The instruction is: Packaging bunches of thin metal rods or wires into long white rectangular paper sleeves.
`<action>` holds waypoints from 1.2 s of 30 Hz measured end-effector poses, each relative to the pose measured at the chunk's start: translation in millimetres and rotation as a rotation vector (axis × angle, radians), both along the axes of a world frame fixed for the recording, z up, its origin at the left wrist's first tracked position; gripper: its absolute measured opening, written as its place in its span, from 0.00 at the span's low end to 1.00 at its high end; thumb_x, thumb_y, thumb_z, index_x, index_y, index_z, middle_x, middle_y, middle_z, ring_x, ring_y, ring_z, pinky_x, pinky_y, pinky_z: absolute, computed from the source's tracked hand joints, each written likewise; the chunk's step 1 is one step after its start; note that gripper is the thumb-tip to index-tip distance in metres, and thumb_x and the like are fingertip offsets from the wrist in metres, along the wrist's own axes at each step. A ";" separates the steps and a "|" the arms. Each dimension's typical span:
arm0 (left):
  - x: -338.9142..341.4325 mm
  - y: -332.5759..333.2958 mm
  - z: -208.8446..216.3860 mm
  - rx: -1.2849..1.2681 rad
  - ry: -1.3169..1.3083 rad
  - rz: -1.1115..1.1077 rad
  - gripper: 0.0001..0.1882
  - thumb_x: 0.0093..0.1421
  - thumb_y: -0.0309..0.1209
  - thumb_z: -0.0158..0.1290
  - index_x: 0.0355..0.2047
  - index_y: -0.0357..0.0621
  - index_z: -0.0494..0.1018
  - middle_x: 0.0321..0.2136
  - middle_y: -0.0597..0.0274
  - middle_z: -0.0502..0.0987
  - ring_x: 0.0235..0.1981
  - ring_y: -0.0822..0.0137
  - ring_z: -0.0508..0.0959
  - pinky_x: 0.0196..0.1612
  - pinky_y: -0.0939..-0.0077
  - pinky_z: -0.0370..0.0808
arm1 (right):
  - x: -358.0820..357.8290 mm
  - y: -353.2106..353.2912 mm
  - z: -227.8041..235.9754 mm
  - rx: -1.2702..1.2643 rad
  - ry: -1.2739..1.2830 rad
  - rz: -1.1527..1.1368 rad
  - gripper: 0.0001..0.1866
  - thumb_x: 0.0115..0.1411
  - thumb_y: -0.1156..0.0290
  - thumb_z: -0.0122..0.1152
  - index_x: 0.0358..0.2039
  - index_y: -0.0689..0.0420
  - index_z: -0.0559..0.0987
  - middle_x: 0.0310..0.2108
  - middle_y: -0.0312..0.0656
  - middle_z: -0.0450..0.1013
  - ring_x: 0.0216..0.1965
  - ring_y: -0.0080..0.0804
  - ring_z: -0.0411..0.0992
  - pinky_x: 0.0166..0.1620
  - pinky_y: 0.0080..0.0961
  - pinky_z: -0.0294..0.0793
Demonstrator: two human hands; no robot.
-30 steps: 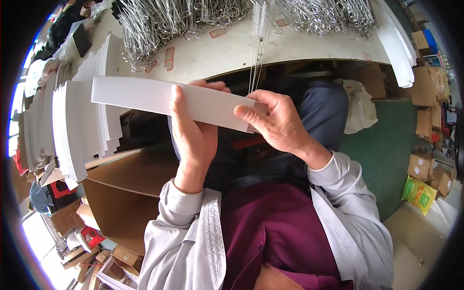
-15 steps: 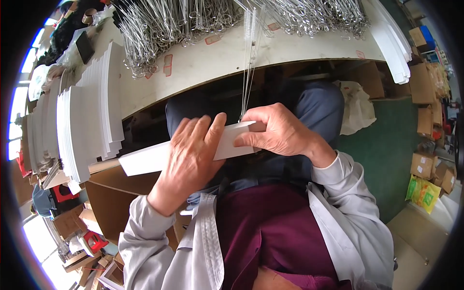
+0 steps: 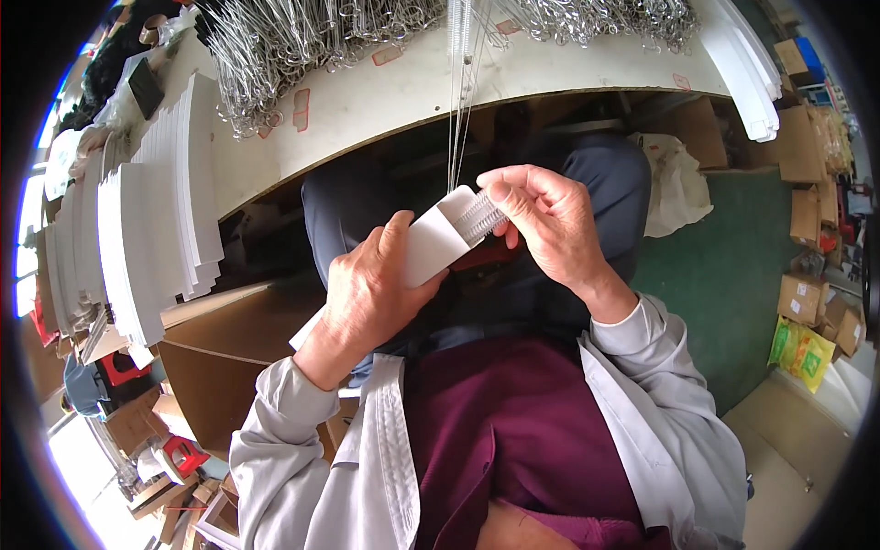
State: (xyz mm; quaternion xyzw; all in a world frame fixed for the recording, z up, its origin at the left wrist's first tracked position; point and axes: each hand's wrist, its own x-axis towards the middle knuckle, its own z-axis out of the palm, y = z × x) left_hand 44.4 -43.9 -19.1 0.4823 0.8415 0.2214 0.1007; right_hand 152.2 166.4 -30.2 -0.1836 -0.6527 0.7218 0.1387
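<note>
Your left hand (image 3: pixel 371 293) grips a white card sleeve (image 3: pixel 431 240) over your lap. Your right hand (image 3: pixel 545 220) pinches a wire bundle (image 3: pixel 479 218) at the sleeve's open end. White card stacks (image 3: pixel 151 229) sit left on the bench (image 3: pixel 385 96)

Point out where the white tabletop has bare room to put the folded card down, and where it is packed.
Bare: the white table's front strip, between the wire pile and the near edge, and again right of the hanging wires. Crowded: the far edge under wire, the left end under white card stacks. Both the left hand and right hand hold the folded card.
</note>
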 end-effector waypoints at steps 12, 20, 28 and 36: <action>5.4 -6.9 -10.8 -0.089 0.038 0.076 0.38 0.49 0.37 0.72 0.56 0.38 0.67 0.35 0.50 0.80 0.34 0.50 0.84 0.36 0.59 0.82 | 3.1 4.6 -9.6 -0.132 -0.068 0.020 0.12 0.68 0.66 0.65 0.41 0.64 0.85 0.28 0.38 0.80 0.24 0.17 0.75 0.28 0.15 0.76; 11.0 -7.6 -14.2 -0.007 0.003 0.049 0.37 0.49 0.36 0.72 0.56 0.38 0.68 0.35 0.50 0.81 0.35 0.50 0.84 0.36 0.59 0.82 | 2.9 16.5 -11.2 -0.297 -0.166 0.162 0.10 0.67 0.67 0.65 0.39 0.61 0.86 0.39 0.38 0.80 0.26 0.17 0.69 0.28 0.17 0.69; 11.8 -6.6 -17.0 -0.018 -0.023 0.069 0.37 0.49 0.36 0.71 0.56 0.38 0.67 0.36 0.48 0.81 0.37 0.49 0.84 0.37 0.58 0.82 | -0.8 5.2 -21.3 -0.168 -0.063 0.004 0.09 0.63 0.68 0.71 0.32 0.61 0.85 0.27 0.33 0.78 0.22 0.14 0.67 0.26 0.15 0.66; 11.1 -8.0 -20.2 -0.004 0.005 0.053 0.37 0.49 0.37 0.72 0.56 0.38 0.67 0.34 0.50 0.80 0.35 0.50 0.83 0.36 0.59 0.82 | 1.7 14.9 -13.0 -0.416 -0.172 0.005 0.10 0.66 0.66 0.67 0.35 0.61 0.85 0.25 0.32 0.77 0.22 0.14 0.69 0.26 0.15 0.69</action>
